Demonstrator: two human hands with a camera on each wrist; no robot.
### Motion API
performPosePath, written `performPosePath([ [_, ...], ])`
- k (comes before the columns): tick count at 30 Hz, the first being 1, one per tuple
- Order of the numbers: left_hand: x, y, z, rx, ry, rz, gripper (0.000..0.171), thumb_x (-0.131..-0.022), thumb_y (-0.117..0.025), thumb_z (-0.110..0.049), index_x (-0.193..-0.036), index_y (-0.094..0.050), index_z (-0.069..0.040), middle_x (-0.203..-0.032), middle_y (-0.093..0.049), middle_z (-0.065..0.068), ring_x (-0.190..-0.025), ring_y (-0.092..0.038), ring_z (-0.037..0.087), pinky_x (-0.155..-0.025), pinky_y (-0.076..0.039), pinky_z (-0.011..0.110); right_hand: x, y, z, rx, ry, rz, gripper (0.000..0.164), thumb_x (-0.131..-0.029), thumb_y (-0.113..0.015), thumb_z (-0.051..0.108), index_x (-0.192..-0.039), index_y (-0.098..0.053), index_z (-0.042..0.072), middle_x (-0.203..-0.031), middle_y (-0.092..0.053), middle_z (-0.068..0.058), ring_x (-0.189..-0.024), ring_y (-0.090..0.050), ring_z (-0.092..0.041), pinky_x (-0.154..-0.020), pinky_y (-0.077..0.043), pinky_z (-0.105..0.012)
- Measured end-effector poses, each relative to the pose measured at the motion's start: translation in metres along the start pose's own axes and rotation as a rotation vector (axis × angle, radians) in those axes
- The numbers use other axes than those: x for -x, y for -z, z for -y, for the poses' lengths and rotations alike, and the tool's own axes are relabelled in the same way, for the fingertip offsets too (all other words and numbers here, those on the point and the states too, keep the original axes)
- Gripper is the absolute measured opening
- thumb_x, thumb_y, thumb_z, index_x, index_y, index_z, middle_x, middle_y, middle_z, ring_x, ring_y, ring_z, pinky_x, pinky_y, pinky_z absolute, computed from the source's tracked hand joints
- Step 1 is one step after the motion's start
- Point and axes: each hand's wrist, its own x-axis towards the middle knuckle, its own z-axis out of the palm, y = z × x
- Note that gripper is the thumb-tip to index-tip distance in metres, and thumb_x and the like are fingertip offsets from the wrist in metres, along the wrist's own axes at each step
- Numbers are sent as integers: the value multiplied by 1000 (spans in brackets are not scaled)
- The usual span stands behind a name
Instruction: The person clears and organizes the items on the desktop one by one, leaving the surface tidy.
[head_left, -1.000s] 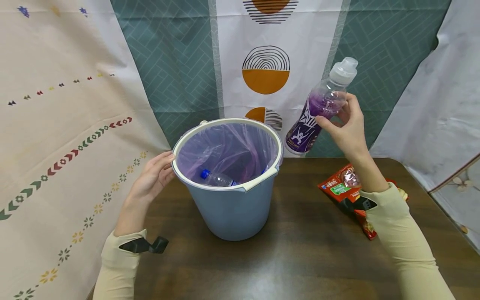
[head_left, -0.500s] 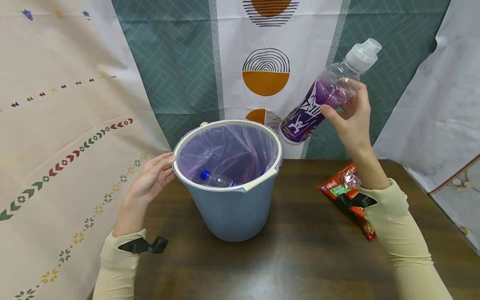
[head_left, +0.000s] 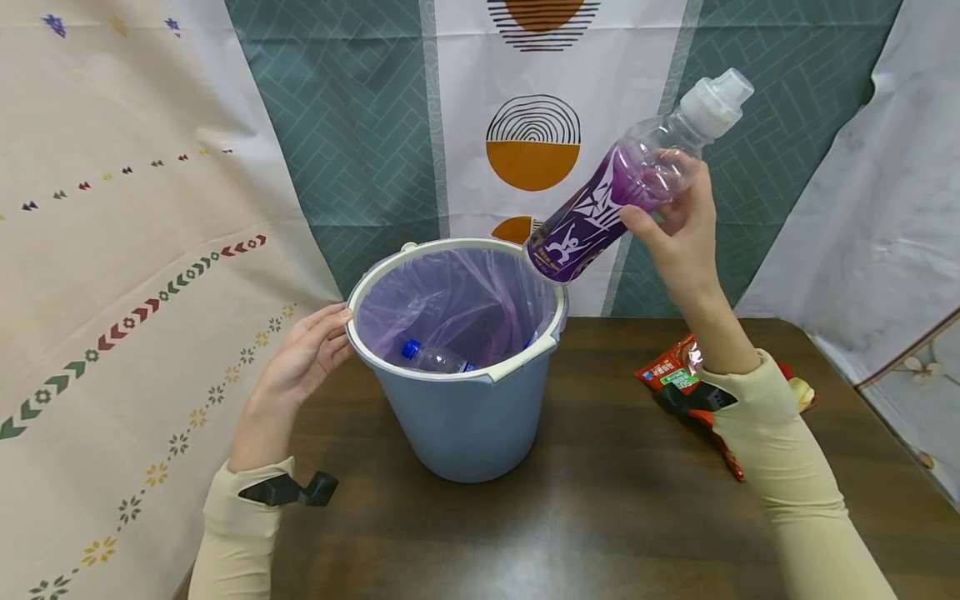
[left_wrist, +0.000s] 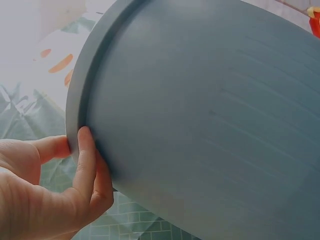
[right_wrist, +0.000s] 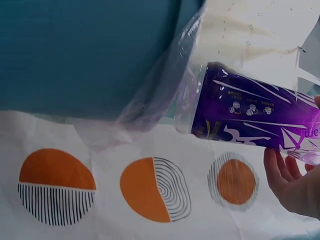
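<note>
A blue-grey trash bin (head_left: pixel 465 425) with a cream rim and a pinkish plastic liner (head_left: pixel 427 292) stands on the table. Inside it lies a clear plastic bottle (head_left: pixel 438 359) with a blue cap. My left hand (head_left: pixel 303 354) pinches the bin's left rim between thumb and fingers, as the left wrist view also shows. My right hand (head_left: pixel 686 233) grips a purple-labelled drink bottle (head_left: pixel 592 212) with a white cap. The bottle is tilted, its base over the bin's right rim and its cap up to the right. In the right wrist view that bottle (right_wrist: pixel 250 110) is beside the liner's edge.
A red snack packet (head_left: pixel 675 367) lies on the brown table (head_left: pixel 600 500) at the right, partly hidden by the right forearm. Patterned cloths (head_left: pixel 360 125) hang behind and at the sides of the table.
My right hand first raised the bottle and tilted it further, then brought it left, so that its base is now over the bin's rim. The left hand and bin have stayed in place.
</note>
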Motion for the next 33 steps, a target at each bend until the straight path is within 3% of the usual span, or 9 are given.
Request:
performPosePath([
  [5,0,-1,0,-15,7,-13,16,-101,-46,-8,-110,-60,-7,-94,-69,-1,-84,-68,7,-73,-57,17,5,-9,-2,3,-118,83,54,-81,-69,5,-130,-45,11,-129,-49,-9,-117,-54,-26,-94,-54,-24],
  [9,0,-1,0,-12,7,-16,16,-101,-46,-8,-109,-60,-7,-93,-69,-1,-84,-68,7,-73,-57,17,9,-19,-5,29,-205,213,62,-82,-68,0,-136,-39,11,-133,-47,-9,-119,-54,-26,-93,-55,-27],
  [13,-1,-2,0,-10,6,-15,16,-101,-46,-9,-109,-60,-7,-93,-70,-1,-83,-68,7,-73,-57,17,14,-30,-11,124,-260,348,72,-80,-73,1,-140,-35,12,-135,-48,-12,-121,-55,-29,-93,-56,-36],
  [16,-1,-1,0,-7,5,-13,17,-101,-46,-8,-109,-60,-6,-92,-70,-1,-83,-68,7,-73,-57,17,18,-38,-16,216,-282,416,71,-79,-76,3,-139,-39,11,-132,-52,-13,-121,-57,-31,-91,-57,-40],
  [22,0,-1,0,-5,9,-13,16,-101,-46,-8,-109,-60,-6,-92,-70,0,-83,-68,7,-74,-58,17,21,-50,-24,311,-332,471,68,-79,-79,9,-137,-43,10,-130,-55,-11,-121,-59,-29,-88,-58,-43],
  [27,0,-1,-1,-11,11,-23,15,-101,-47,-8,-109,-60,-6,-92,-70,-1,-83,-68,7,-74,-58,17,21,-61,-27,377,-322,530,70,-79,-79,14,-139,-44,10,-130,-56,-11,-115,-62,-28,-86,-59,-41],
  [33,0,-1,-1,-14,15,-34,15,-100,-49,-9,-110,-59,-6,-93,-70,-1,-84,-68,7,-75,-58,17,20,-66,-25,322,-349,527,62,-87,-70,10,-142,-40,9,-128,-54,-20,-115,-59,-32,-97,-53,-45],
])
